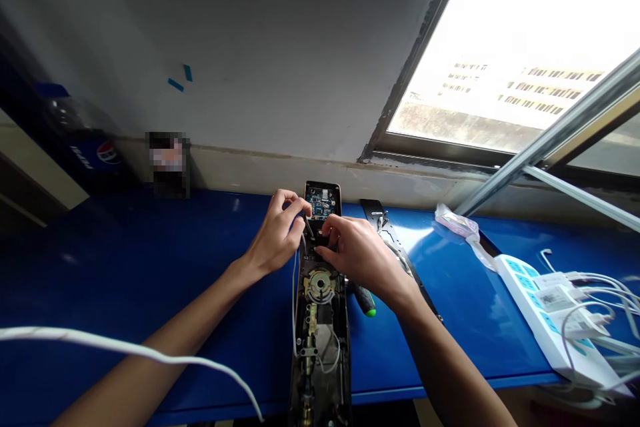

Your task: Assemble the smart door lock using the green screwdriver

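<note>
Housing point(325, 340), one, long, narrow and open, lies on one blue tabletop point(200, 293), between our two forearms. At its far end we see one blue circuit board point(320, 207); nearer us sits one round metal ring point(321, 285). Our left hand point(275, 233) curls its fingers at the board's left edge; our right hand point(363, 257) bends its thumb and fingers over the area just below the board. We cannot tell whether either hand pinches anything. Right of the housing we count one dark handle point(363, 300) with a green tip, one black panel point(373, 208) and one white power strip point(525, 293); far left, one bottle point(83, 140). Two blue strips point(187, 73) mark the wall.
</note>
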